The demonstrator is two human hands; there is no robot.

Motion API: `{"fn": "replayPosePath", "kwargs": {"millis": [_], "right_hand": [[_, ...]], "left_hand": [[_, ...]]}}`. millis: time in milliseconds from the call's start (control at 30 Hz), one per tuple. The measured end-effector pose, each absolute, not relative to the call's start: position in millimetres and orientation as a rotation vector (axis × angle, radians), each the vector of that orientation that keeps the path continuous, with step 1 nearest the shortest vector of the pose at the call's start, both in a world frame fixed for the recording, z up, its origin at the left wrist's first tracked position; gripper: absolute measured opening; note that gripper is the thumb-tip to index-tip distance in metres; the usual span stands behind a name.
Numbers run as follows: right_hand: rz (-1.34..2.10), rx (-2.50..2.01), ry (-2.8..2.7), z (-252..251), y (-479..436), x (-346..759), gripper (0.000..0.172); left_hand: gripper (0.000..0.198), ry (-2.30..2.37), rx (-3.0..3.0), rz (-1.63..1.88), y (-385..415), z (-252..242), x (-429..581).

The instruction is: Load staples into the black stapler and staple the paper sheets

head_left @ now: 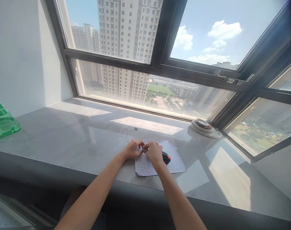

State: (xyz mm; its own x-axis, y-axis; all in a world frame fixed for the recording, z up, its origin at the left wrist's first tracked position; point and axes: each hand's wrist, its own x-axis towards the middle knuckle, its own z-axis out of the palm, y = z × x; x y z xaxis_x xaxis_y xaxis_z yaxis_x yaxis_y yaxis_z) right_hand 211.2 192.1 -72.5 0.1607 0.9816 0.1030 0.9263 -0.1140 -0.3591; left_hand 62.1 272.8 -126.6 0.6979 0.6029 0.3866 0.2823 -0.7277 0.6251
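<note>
While your left hand (132,149) and right hand (154,152) pinch a small metal piece (143,149) together above the printed sheet (175,161), the utility knife (166,157) lies under your right hand; nothing looks finished.

A polished grey stone bench (64,134) runs beneath the window, its smooth surface glossy enough to mirror the dark, matt-looking metal frame (157,65) and the sunlit glass. On it lies a matt white paper sheet (176,161), printed with rows of fine marks and slightly curled at the lower edge. A black tool with an orange tip (166,157), apparently plastic, rests on the paper beside the right hand (154,152); the left hand (133,149) meets it over a small item too tiny to judge. A translucent green plastic bottle (3,119) shines at far left, and a stack of glazed-looking plates (205,127) sits by the pane.
</note>
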Motion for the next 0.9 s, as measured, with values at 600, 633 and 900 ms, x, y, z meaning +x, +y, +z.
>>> {"fn": "replayPosePath", "kwargs": {"millis": [600,633,900], "right_hand": [[0.217,-2.176,-1.723,-72,195,203,0.021],[0.214,-2.164,-1.738,-73,194,203,0.022],[0.029,-2.000,-1.807,-83,187,206,0.022]], "left_hand": [[0.018,0.633,2.313,0.857,275,-124,61],[0.016,0.619,2.315,0.858,275,-123,61],[0.020,0.605,2.272,0.883,274,-122,60]]}}
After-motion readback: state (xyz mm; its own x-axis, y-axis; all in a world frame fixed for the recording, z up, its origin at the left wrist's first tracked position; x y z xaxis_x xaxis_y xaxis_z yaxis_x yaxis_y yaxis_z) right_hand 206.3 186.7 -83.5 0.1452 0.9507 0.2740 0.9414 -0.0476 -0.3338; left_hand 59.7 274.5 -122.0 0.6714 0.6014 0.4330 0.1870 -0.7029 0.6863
